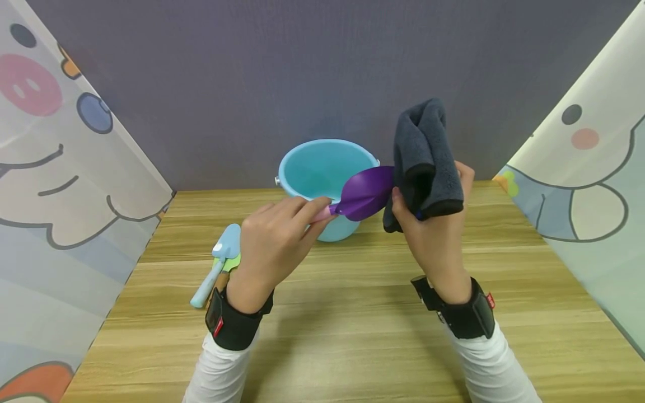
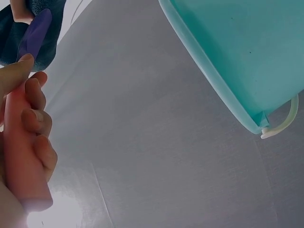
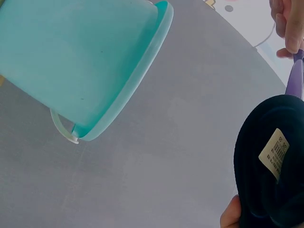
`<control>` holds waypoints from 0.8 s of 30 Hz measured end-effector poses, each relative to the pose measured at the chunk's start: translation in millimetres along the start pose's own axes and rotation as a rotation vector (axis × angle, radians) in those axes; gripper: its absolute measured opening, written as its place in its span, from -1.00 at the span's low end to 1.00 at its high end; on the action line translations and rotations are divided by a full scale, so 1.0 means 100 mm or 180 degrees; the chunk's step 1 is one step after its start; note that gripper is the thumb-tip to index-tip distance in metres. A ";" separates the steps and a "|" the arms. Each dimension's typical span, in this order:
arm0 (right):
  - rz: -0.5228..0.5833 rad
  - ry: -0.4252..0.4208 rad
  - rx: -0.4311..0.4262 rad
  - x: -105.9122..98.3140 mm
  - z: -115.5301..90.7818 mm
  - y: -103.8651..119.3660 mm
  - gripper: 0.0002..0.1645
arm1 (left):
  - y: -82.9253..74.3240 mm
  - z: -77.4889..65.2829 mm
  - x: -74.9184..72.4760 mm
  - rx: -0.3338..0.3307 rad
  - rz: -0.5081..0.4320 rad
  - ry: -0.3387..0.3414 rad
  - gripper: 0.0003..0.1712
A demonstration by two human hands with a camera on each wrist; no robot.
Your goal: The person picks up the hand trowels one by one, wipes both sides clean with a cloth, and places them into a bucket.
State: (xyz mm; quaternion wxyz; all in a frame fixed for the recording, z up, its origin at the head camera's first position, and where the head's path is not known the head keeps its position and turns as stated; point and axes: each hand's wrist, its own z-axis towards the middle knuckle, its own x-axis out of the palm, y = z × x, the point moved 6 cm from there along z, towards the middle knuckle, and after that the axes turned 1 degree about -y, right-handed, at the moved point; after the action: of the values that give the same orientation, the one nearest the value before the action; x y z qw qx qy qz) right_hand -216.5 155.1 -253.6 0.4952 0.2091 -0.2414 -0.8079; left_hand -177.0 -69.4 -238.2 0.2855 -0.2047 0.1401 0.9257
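Note:
My left hand (image 1: 277, 240) grips a toy shovel by its pink handle (image 2: 26, 147), fingers curled round it. The shovel's purple blade (image 1: 365, 193) points right, and its tip meets a folded dark grey cloth (image 1: 428, 157). That cloth is held in my right hand (image 1: 438, 235), with the thumb on the near side by the blade; most of the fingers are hidden behind it. A white label (image 3: 274, 153) shows on the cloth in the right wrist view. Both hands are raised in front of a light blue bucket (image 1: 327, 154), and the blade overlaps its rim in the head view.
Left of my left hand, a light blue toy trowel (image 1: 216, 268) lies on the wooden table (image 1: 353, 336), over a green tool (image 1: 233, 263) with a brown handle. A grey wall (image 1: 302, 73) stands behind the bucket, with cartoon-printed panels (image 1: 594, 184) on both sides.

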 end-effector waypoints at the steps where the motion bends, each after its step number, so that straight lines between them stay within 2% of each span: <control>1: 0.0010 -0.0018 0.0021 -0.01 0.00 0.00 -0.26 | 0.00 0.00 0.00 -0.0008 -0.0008 0.0011 -0.82; 11: -0.0040 -0.0108 0.0143 -0.08 0.03 -0.01 -0.29 | 0.04 -0.02 0.02 -0.0059 -0.0123 0.0109 -0.81; 24: -0.0041 -0.0235 -0.0018 -0.15 0.06 0.07 -0.34 | 0.06 -0.01 0.01 -0.0106 -0.0189 0.0070 -0.82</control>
State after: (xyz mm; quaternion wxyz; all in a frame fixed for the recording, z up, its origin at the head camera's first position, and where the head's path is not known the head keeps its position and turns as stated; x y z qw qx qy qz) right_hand -208.4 166.8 -243.5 0.4813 0.1793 -0.2560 -0.8189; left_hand -181.0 -73.8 -238.6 0.3079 -0.2236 0.1217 0.9167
